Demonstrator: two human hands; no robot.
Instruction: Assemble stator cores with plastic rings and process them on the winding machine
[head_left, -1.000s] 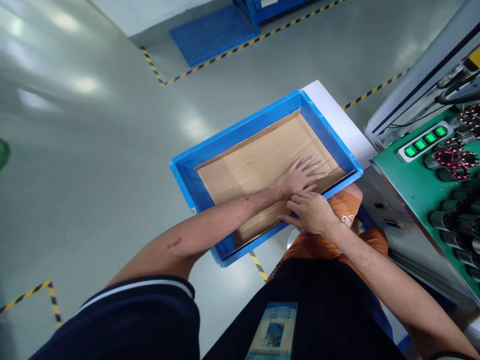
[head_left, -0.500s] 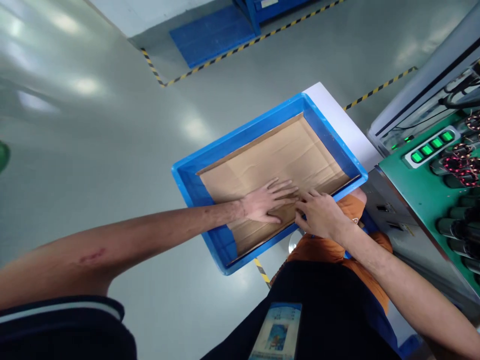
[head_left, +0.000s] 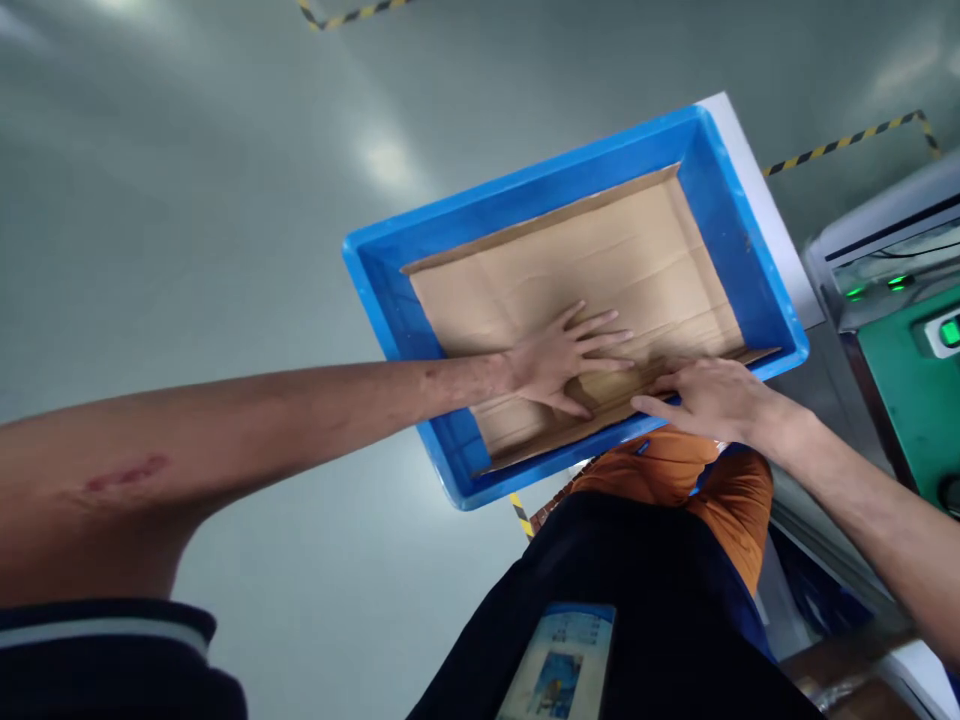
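Left hand [head_left: 551,362], spread wide, touches the cardboard [head_left: 555,265].

A smooth white flat surface [head_left: 771,220] shows as a strip along the right-hand end of a shallow blue rectangular plastic tray [head_left: 540,190], which overlaps it; how much of the tray rests there is hidden. Below spreads a glossy grey floor [head_left: 225,250], bearing lines of yellow-and-black striped tape [head_left: 840,145]. At the right, a green flat worktop [head_left: 907,390] carries a pale casing with a lit green panel [head_left: 951,332].

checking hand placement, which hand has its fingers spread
The left hand, splayed over the cardboard liner; the right hand is curled over the blue tray's near rim.
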